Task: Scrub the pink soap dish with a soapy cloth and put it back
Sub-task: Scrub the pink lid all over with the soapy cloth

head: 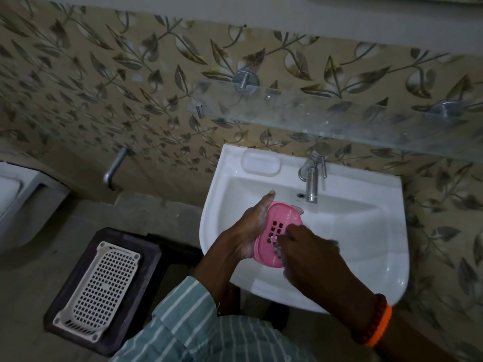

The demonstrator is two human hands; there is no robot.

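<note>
Over the sink (366, 231), pink soap dish (281, 218) tilted lengthwise toward the wall, left hand (251, 226) gripping, right hand (311, 254) curled against it

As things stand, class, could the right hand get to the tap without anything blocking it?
Probably yes. The right hand is over the basin at the pink soap dish, and only open basin lies between it and the tap.

White basin (371, 231) with steel tap (312, 182), glass shelf (339, 118) above, slotted basket (100, 291) on the floor

glossy pink plastic soap dish (278, 231), shiny white ceramic sink (366, 231), chrome metal tap (311, 184)
</note>
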